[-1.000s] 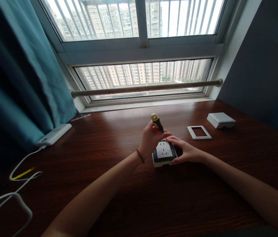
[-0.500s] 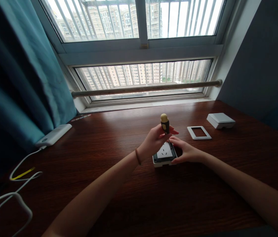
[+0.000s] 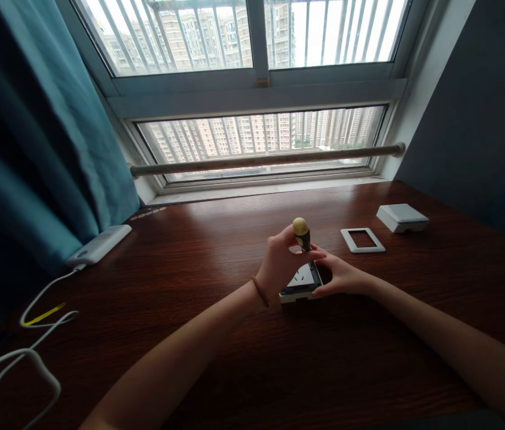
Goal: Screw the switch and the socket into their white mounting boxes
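My left hand is closed round the handle of a yellow-and-black screwdriver, which stands nearly upright over the right side of a wall socket. The socket has a white face with slots, a dark surround and a white base box; it lies face up on the table, partly covered by my left hand. My right hand grips the socket's right side, thumb at the near corner and fingers at the far edge. The screwdriver's tip is hidden by my fingers.
On the brown wooden table, a white square frame and a white box-shaped switch or socket lie at the right. A white power strip or adapter with a white cable is at the left, by the blue curtain.
My left hand has turned at the wrist and come lower over the socket, and the screwdriver's handle has dropped slightly. My right hand keeps its hold.
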`<action>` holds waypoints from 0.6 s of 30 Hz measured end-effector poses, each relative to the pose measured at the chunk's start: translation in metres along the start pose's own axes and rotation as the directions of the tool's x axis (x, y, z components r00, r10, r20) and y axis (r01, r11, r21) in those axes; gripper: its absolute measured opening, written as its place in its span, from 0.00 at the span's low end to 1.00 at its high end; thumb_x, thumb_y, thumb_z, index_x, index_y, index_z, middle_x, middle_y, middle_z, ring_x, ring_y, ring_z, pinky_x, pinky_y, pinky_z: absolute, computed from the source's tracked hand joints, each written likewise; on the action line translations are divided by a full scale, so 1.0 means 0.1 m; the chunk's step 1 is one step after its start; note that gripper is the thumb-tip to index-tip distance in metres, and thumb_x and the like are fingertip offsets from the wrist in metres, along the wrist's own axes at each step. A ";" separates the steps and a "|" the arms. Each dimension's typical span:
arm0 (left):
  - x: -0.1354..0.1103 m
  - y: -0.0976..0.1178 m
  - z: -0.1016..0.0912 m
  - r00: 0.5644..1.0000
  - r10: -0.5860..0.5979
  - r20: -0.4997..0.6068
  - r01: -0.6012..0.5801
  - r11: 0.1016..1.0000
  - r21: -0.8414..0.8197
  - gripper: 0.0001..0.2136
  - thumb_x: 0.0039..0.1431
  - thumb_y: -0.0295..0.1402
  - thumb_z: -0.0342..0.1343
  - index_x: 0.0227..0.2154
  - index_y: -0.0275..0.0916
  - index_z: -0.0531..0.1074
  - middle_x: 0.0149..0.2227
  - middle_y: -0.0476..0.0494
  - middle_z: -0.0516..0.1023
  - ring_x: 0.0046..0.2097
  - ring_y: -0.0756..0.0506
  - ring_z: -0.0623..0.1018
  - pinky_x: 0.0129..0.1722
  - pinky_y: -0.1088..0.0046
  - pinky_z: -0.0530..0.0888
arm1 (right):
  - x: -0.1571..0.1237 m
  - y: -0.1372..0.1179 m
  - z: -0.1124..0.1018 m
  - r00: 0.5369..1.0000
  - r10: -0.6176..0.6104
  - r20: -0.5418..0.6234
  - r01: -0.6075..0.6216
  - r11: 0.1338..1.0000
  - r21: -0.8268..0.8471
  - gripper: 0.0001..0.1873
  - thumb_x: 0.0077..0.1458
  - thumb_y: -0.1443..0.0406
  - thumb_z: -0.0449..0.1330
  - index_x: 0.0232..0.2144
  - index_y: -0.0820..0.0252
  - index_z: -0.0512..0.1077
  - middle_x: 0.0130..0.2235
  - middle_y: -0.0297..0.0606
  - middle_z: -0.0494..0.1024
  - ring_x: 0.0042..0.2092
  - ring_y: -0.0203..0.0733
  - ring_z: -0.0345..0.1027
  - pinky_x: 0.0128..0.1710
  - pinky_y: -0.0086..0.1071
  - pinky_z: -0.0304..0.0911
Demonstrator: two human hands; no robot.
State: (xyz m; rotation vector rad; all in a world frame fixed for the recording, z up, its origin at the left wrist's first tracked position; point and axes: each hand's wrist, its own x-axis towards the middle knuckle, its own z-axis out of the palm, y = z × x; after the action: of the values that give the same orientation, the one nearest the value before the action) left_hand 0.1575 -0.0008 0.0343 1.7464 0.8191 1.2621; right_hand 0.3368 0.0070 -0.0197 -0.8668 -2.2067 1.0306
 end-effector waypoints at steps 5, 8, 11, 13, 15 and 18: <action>0.05 0.06 -0.04 0.994 -0.013 0.105 0.023 0.995 -0.097 0.10 0.47 0.34 0.61 0.31 0.34 0.72 0.34 0.42 0.76 0.37 0.45 0.76 0.39 0.68 0.74 | 0.01 -0.02 -0.02 1.000 0.015 0.012 -0.015 1.000 -0.019 0.44 0.35 0.57 0.68 0.56 0.56 0.59 0.56 0.43 0.58 0.59 0.54 0.49 0.57 0.47 0.49; 0.07 0.05 -0.08 0.994 0.000 0.114 0.001 1.000 -0.015 0.10 0.47 0.34 0.61 0.33 0.35 0.73 0.37 0.42 0.74 0.38 0.46 0.75 0.39 0.69 0.74 | 0.01 -0.02 -0.02 1.000 0.008 0.018 -0.008 1.000 -0.016 0.44 0.35 0.56 0.68 0.55 0.57 0.60 0.55 0.43 0.59 0.58 0.54 0.51 0.56 0.45 0.51; 0.10 0.02 -0.12 0.995 0.013 0.099 -0.017 0.999 0.037 0.11 0.48 0.33 0.60 0.36 0.35 0.73 0.39 0.42 0.73 0.40 0.45 0.75 0.41 0.67 0.73 | 0.00 0.01 -0.01 1.000 0.013 0.009 -0.012 1.000 -0.017 0.45 0.34 0.57 0.68 0.55 0.56 0.58 0.56 0.43 0.57 0.59 0.53 0.48 0.57 0.44 0.51; 0.11 0.01 -0.13 0.994 0.022 0.103 -0.025 0.999 0.021 0.13 0.48 0.31 0.60 0.38 0.36 0.71 0.39 0.42 0.74 0.42 0.45 0.74 0.42 0.66 0.73 | 0.00 0.01 -0.01 1.000 0.016 0.012 -0.016 1.000 -0.017 0.45 0.35 0.57 0.68 0.56 0.56 0.57 0.57 0.43 0.56 0.59 0.52 0.47 0.57 0.43 0.50; 0.12 0.01 -0.14 0.991 0.024 0.133 -0.020 0.999 -0.030 0.14 0.49 0.30 0.59 0.41 0.36 0.67 0.38 0.42 0.74 0.43 0.44 0.74 0.43 0.66 0.72 | 0.00 0.01 -0.01 1.000 0.015 0.025 -0.015 1.000 -0.013 0.45 0.36 0.57 0.68 0.56 0.56 0.57 0.56 0.42 0.56 0.59 0.51 0.48 0.58 0.42 0.50; 0.12 0.03 -0.13 0.985 0.024 0.174 -0.005 0.994 -0.106 0.13 0.53 0.28 0.55 0.42 0.36 0.64 0.37 0.41 0.74 0.43 0.45 0.74 0.43 0.67 0.71 | 0.00 0.00 -0.01 0.999 0.011 0.030 -0.011 1.000 -0.002 0.44 0.36 0.57 0.68 0.56 0.55 0.57 0.55 0.41 0.56 0.59 0.50 0.50 0.57 0.41 0.52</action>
State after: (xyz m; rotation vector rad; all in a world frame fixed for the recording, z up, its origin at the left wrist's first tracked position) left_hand 0.1491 0.0113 0.0441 1.7519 0.6287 1.1223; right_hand 0.3372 0.0073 -0.0188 -0.8709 -2.2305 1.0531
